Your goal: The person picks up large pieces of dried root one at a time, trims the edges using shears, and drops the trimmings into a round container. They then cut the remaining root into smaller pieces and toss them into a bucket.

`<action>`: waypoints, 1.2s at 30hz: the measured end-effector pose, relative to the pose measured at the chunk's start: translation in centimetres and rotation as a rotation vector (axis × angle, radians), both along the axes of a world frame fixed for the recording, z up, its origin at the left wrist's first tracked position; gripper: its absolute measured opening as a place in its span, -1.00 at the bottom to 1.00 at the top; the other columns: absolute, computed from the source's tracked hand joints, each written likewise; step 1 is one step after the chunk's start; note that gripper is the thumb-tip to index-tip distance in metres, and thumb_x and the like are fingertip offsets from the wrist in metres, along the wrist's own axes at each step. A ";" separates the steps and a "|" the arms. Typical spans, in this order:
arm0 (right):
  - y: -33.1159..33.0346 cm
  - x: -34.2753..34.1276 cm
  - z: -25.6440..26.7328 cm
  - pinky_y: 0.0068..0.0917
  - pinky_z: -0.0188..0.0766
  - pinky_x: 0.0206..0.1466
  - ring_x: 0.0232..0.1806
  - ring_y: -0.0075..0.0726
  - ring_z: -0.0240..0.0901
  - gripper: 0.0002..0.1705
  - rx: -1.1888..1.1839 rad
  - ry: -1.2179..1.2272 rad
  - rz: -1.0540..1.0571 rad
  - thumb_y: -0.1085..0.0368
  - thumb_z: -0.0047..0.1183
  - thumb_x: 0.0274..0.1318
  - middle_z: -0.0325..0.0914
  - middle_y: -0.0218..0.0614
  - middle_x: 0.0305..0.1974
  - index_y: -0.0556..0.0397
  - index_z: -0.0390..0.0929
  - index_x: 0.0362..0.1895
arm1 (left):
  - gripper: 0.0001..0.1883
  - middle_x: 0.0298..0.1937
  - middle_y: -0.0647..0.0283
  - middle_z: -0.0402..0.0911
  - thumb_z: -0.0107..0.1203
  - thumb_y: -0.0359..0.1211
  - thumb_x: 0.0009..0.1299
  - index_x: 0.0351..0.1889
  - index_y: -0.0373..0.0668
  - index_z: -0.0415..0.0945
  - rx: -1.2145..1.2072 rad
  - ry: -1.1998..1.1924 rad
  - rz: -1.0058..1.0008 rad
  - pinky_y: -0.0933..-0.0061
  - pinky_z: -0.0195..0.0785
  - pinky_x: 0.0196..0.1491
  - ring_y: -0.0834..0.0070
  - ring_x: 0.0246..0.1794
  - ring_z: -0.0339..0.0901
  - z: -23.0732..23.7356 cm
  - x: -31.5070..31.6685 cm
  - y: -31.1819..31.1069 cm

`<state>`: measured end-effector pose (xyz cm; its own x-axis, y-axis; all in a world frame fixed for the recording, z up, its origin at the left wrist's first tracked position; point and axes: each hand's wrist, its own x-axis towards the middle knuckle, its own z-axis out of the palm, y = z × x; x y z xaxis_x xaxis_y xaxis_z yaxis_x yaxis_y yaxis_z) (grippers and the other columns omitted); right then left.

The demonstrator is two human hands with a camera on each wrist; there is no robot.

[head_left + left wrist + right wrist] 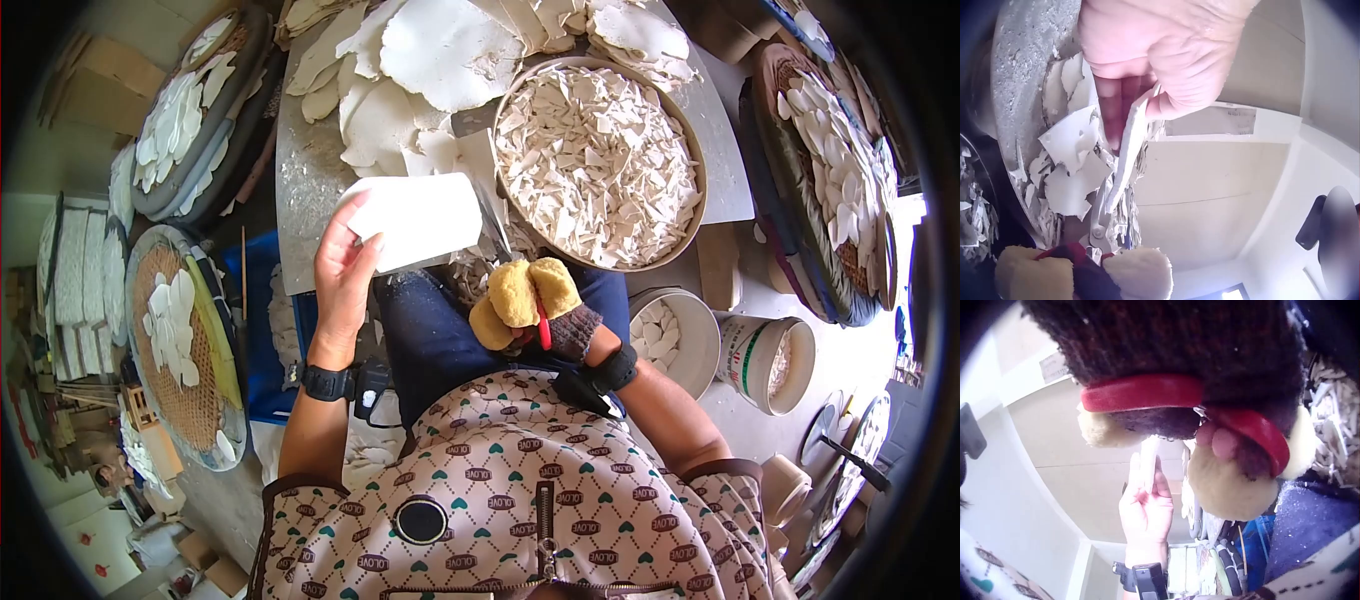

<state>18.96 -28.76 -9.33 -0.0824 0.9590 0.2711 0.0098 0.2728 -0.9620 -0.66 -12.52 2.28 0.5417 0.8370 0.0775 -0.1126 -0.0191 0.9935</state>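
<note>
My bare left hand [345, 268] pinches a smooth white flat piece [430, 220] between thumb and fingers, over the near edge of the table. Seen edge-on in the left wrist view, that thin white piece [1126, 156] slants down from the fingertips. Over the lap, my right hand [574, 332] wears a dark knitted glove and grips a pair of scissors with red handles [543, 326]. Yellow foam padding [512, 292] wraps the fingers around the handles. The metal blades [1099, 226] point toward the white piece, apart from it. Bare fingertips [1225, 444] poke through one red loop.
A round basin [699, 215] full of white scraps stands on the metal table [305, 235] at right. Large white sheets [450, 55] are piled behind. Buckets [700, 345] sit by the right knee. Round woven trays [190, 400] with white pieces stand on both sides.
</note>
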 end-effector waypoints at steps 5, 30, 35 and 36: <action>-0.1 -0.9 3.5 -0.46 0.31 -0.18 -0.25 -0.30 0.40 -0.72 -0.155 0.255 -0.069 0.36 0.12 -0.09 0.46 -0.30 -0.31 0.05 0.44 -0.21 | -0.39 0.01 0.11 0.45 -0.04 -0.56 0.28 0.30 -0.23 0.00 -0.094 -0.009 0.043 0.50 0.25 0.08 0.51 0.00 0.39 0.2 0.1 -0.4; -2.1 0.3 6.6 -0.32 0.41 -0.26 -0.32 -0.05 0.47 -0.76 -0.037 -0.312 -0.225 0.25 0.13 -0.20 0.53 -0.12 -0.37 0.13 0.53 -0.41 | -0.57 0.10 -0.02 0.38 -0.10 -0.44 0.32 0.16 -0.33 0.22 -0.011 -0.270 -0.880 0.37 0.27 0.16 0.24 0.10 0.39 17.8 26.9 -6.6; -3.3 1.0 1.2 -0.28 0.32 -0.02 -0.13 -0.02 0.38 -0.62 0.190 -0.345 -0.240 0.28 0.13 -0.13 0.43 -0.11 -0.20 0.16 0.42 -0.18 | -0.67 -0.01 0.07 0.47 -0.09 -0.42 0.34 0.07 -0.30 0.32 -0.085 -0.134 -0.485 0.41 0.29 0.05 0.31 -0.02 0.45 12.6 15.4 2.5; -3.1 0.9 2.1 -0.30 0.32 -0.02 -0.12 -0.08 0.39 -0.68 0.192 -0.316 -0.243 0.31 0.07 -0.08 0.45 -0.14 -0.20 0.14 0.43 -0.18 | -0.68 -0.03 0.08 0.48 -0.08 -0.42 0.34 0.06 -0.29 0.33 -0.114 -0.092 -0.366 0.42 0.30 0.04 0.34 -0.04 0.46 11.3 12.7 3.6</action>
<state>19.85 -31.88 -7.24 0.0313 0.8955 0.4439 0.3814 0.3998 -0.8335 12.06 -8.89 13.57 0.8008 0.5961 0.0574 -0.1805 0.1489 0.9722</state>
